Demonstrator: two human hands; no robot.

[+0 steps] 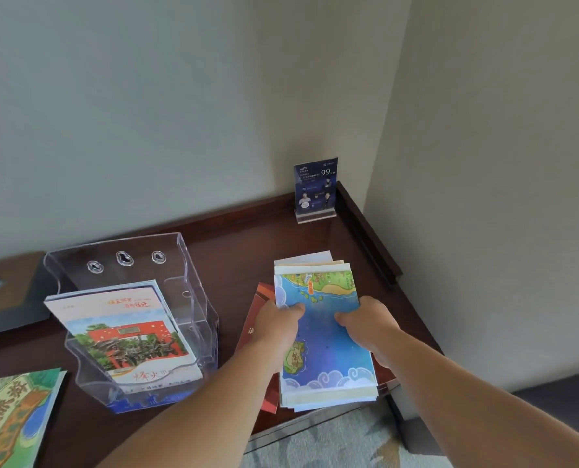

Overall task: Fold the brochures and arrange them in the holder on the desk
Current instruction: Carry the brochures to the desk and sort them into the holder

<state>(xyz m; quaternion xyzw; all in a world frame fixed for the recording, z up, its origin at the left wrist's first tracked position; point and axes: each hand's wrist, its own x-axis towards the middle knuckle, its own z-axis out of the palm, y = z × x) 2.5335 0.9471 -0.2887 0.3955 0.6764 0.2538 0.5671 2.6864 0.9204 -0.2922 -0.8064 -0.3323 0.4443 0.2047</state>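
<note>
A folded blue map brochure (325, 336) lies on top of a stack at the right of the dark wooden desk (240, 251). My left hand (274, 324) grips its left edge with the thumb on top. My right hand (369, 327) grips its right edge the same way. Under the stack a red brochure (257, 319) sticks out to the left. A clear acrylic holder (136, 319) stands left of my hands. In its front pocket are brochures with a red gate picture (126, 336).
A green illustrated brochure (7, 417) lies at the desk's front left corner. A small blue sign in an acrylic stand (315, 189) sits in the back right corner by the wall. A tissue box (1, 292) is at far left. Patterned carpet (332, 444) shows below the desk edge.
</note>
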